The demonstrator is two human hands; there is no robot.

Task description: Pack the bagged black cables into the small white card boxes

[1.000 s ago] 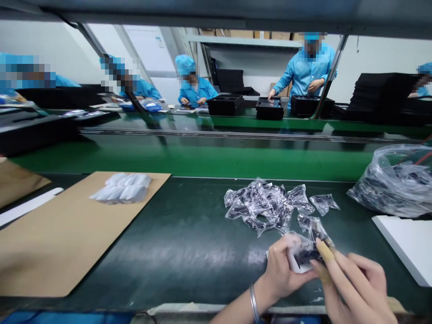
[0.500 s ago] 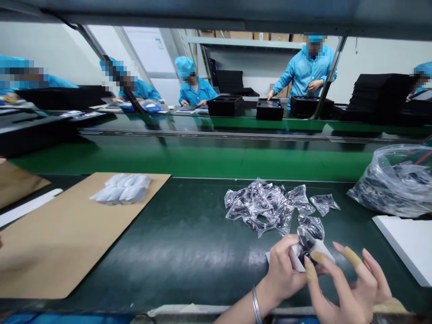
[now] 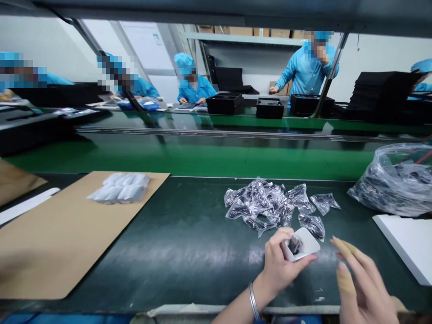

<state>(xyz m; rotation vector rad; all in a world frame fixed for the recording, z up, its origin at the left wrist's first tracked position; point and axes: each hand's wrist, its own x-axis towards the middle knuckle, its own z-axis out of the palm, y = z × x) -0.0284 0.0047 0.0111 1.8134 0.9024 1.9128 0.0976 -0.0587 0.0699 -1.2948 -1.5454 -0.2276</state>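
My left hand (image 3: pixel 280 261) is wrapped round a small white box (image 3: pixel 309 243) whose open end faces me. Inside the box lies a dark item in clear plastic (image 3: pixel 295 245); its kind I cannot make out. To the right of the box, my right hand (image 3: pixel 364 283) holds nothing, its fingers apart and some wearing yellowish finger covers. Just beyond the box sits one clear bag with a dark item (image 3: pixel 312 226). Farther back is a heap of similar clear bags (image 3: pixel 259 204), their dark contents too small to name.
A large clear plastic sack (image 3: pixel 398 184) of dark items stands at right, behind a white flat piece (image 3: pixel 405 245). At left, brown cardboard (image 3: pixel 84 238) bears several white packets (image 3: pixel 121 188). Across the green belt (image 3: pixel 202 155), several people in blue work near black boxes (image 3: pixel 224 104).
The bagged dark item has gone from my fingers down into the white box. My right hand has drawn back to the right, off the box.
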